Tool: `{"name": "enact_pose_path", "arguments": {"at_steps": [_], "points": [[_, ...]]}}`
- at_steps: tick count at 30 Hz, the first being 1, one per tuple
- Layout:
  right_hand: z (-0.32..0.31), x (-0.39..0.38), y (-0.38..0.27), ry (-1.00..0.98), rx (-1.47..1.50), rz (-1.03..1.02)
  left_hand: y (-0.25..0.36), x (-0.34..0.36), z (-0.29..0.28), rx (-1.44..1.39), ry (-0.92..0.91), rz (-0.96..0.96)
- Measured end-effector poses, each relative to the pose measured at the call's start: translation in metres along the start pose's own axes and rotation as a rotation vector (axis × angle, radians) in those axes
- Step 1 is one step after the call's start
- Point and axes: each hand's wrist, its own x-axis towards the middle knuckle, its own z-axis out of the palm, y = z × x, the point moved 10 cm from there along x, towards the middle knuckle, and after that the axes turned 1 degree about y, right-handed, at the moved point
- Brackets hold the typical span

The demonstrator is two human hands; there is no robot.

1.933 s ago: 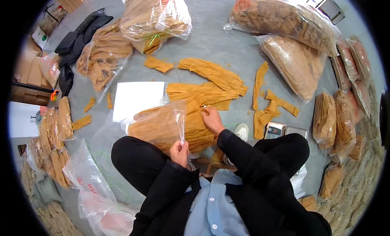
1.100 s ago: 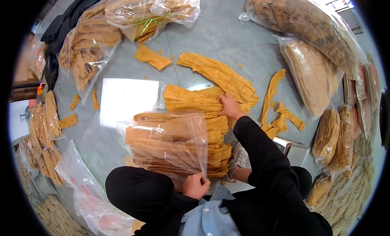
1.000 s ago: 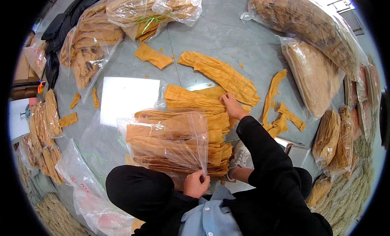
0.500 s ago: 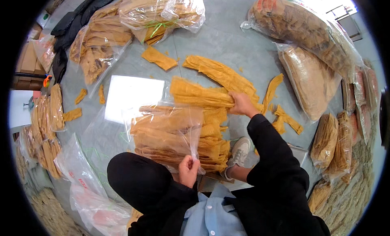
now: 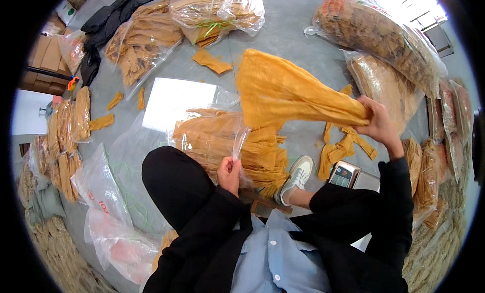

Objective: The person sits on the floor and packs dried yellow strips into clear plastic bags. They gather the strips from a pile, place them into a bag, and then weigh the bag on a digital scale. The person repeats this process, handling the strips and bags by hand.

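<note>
My left hand (image 5: 229, 176) is closed in a pinch on the open edge of a clear plastic bag (image 5: 212, 136). The bag covers the left part of a stack of crinkled yellow-brown sheets (image 5: 263, 159); the stack's right part sticks out of its mouth. Raised above the floor to the right, my right hand (image 5: 380, 122) grips the gathered end of another crinkled yellow-brown sheet (image 5: 288, 91). That sheet fans out leftward, its wide end over the stack's far side. Loose strips (image 5: 341, 146) of the same stuff lie below my right hand.
A white board (image 5: 172, 103) lies beyond the bag. Near my shoe (image 5: 298, 176) is a small device with a keypad (image 5: 343, 175). Filled plastic bags (image 5: 376, 43) stand far right, more (image 5: 220, 13) at the far middle. Crumpled clear plastic (image 5: 108, 192) spreads at left.
My right hand has lifted a sheet from the stack area and carried it right, stretching it out. The left hand keeps its pinch on the bag. The whole view has shifted slightly.
</note>
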Motion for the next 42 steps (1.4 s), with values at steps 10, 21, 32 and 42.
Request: {"name": "enact_pose_path", "arguments": {"at_steps": [10,21,32,42], "points": [[0.023,-0.059,-0.05,-0.284,-0.431,0.094,0.005,0.0,-0.019,-0.101,0.08,0.079],[0.204,-0.009,0.001,-0.64,0.327,0.042,0.037,-0.022,0.016,0.274,-0.021,0.328],[0.32,0.069,-0.046,0.012,-0.102,-0.028,-0.002,-0.005,0.013,0.121,-0.013,0.109],[0.264,0.059,0.035,0.237,-0.267,0.105,-0.01,0.0,0.017,0.195,-0.007,0.027]]}}
